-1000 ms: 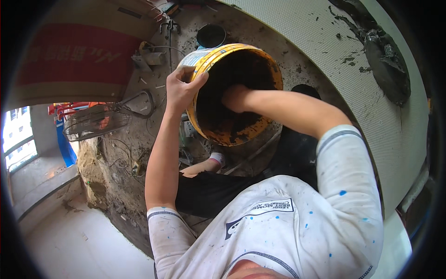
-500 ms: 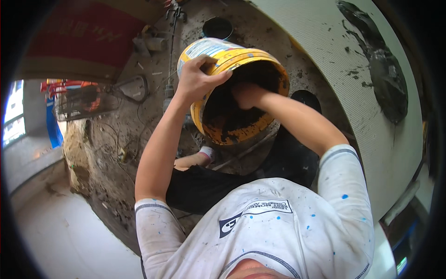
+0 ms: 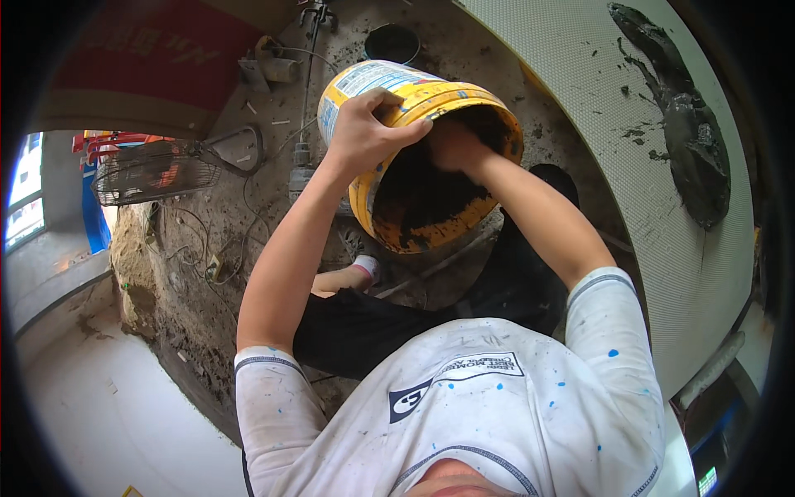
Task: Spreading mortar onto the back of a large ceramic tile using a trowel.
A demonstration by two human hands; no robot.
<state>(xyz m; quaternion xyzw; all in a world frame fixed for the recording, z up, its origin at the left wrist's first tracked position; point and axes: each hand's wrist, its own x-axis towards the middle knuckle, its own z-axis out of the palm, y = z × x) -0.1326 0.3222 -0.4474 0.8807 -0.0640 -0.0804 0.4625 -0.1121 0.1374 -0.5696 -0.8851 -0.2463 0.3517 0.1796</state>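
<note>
A yellow bucket (image 3: 460, 94) lies tipped on its side, its mouth turned toward me and to the right. Dark wet paste (image 3: 411, 199) coats its inner wall. My left hand (image 3: 373, 131) grips the rim on the left side, thumb over the edge and fingers around the outside. Reaching in through the mouth, my right hand (image 3: 460, 154) is near the far upper inner wall; its fingers are hidden in shadow, so whether they hold anything does not show.
To the right stands a large pale textured panel (image 3: 571, 74) bearing a thick smear of dark paste (image 3: 694, 153). Beyond the bucket are a small dark bucket (image 3: 392, 43) and a power tool (image 3: 277, 68). A wire basket (image 3: 145, 176) and cables are at left.
The bucket has shifted slightly to the right with my left hand on its rim. Inside it, my right hand has moved up and a little right, toward the far wall.
</note>
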